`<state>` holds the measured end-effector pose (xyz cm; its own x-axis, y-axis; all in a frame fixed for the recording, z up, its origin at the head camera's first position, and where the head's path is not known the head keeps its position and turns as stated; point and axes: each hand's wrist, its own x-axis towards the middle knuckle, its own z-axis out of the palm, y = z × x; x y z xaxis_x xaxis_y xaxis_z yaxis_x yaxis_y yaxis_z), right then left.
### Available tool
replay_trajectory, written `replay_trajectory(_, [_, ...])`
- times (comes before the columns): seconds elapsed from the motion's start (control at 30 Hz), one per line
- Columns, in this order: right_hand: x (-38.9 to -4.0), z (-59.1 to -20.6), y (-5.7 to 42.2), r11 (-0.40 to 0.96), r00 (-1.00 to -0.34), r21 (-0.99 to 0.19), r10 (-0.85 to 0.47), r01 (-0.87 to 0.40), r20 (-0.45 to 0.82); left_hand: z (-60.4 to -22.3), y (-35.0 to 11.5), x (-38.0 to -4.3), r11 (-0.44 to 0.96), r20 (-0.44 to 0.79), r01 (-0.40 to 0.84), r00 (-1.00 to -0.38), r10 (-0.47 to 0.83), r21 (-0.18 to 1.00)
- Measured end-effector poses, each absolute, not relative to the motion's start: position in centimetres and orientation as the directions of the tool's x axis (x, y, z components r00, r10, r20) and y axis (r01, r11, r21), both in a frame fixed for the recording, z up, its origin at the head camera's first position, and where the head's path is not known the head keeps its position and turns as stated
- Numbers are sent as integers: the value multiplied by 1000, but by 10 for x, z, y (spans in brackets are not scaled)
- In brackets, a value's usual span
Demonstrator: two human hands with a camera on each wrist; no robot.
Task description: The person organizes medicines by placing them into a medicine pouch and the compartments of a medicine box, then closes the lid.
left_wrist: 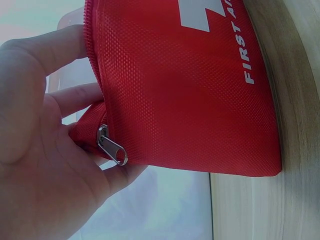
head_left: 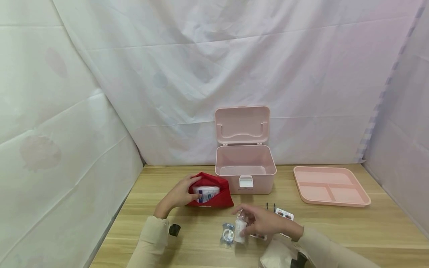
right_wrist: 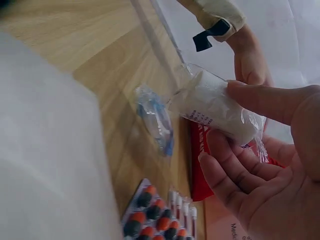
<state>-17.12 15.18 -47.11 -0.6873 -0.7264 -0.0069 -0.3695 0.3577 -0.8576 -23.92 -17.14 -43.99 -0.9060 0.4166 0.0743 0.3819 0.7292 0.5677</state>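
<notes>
My left hand [head_left: 179, 191] grips the side edge of a red first aid pouch [left_wrist: 175, 100], fingers and thumb about its zipped mouth. The pouch gapes upward, with white and blue printed packets [head_left: 207, 193] inside. My right hand [head_left: 263, 220] pinches a white bandage roll [right_wrist: 212, 105] in clear wrap between thumb and fingers, in front of the pouch. Just left of it on the table lies a wrapped ring-shaped roll [head_left: 228, 236] in a clear and blue packet. A blister pack of red-and-black capsules [right_wrist: 150, 215] lies near the right hand, partly hidden by it in the head view.
Behind the pouch stands a pink box [head_left: 253, 188] with its lid [head_left: 242, 123] raised. A pink divided tray [head_left: 326, 201] lies at the right. Slim white-capped tubes [right_wrist: 185, 207] lie beside the capsules. Under the right forearm is a white bulky item [head_left: 277, 255], its kind unclear.
</notes>
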Motion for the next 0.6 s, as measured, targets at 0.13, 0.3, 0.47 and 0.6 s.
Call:
replay_trajectory(0.13, [-175,-464,150,328,-664,-868,-748,-374,4,-440,-171,-239,730,69,378,-907,416,570])
replay_trajectory(0.3, [-182,-453,143,325,-654,-844,-755,-428,40,-440,-172,-240,731,64,375,-907,415,569])
replay_trajectory(0.47, [-190,-441,135,321,-664,-839,-745,-440,63,-440,-172,-240,731,60,376,-906,420,570])
replay_trajectory(0.6, [-199,-428,126,282,-666,-838,-736,-467,123,-439,-172,-240,726,67,379,-905,420,574])
